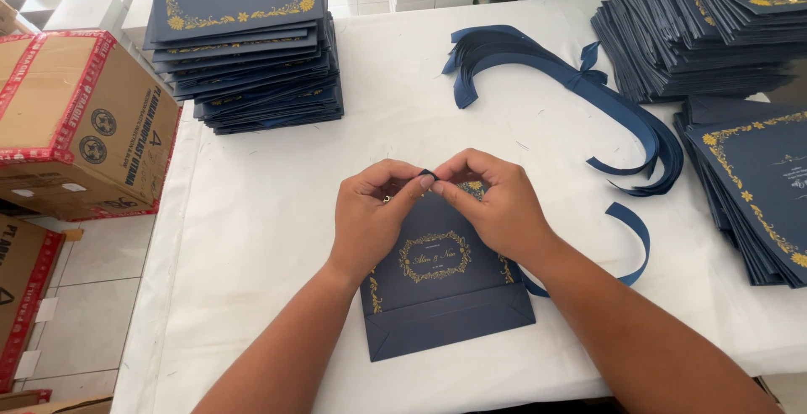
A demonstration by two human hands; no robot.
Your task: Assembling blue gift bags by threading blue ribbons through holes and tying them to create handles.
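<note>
a flat navy bag (445, 296) with gold print lies on the white table (277, 195) close to the near edge, its folded bottom toward the viewer. both hands rest on its upper half and hide the top edge. the left hand (370, 216) and right hand (496, 204) meet at the bag's top middle, thumbs and forefingers pressed together on a small end of navy ribbon (428, 175). a loose ribbon strip (635, 237) curves out just right of the right wrist; whether it is the same ribbon cannot be told. beyond it lies a tied bundle of ribbons (572, 86). farther off stand stacks of the same bags: one at far left (244, 44), one at far right (698, 27), one at the right edge (756, 195). a cardboard box (76, 120) sits beside the table on the left.
</note>
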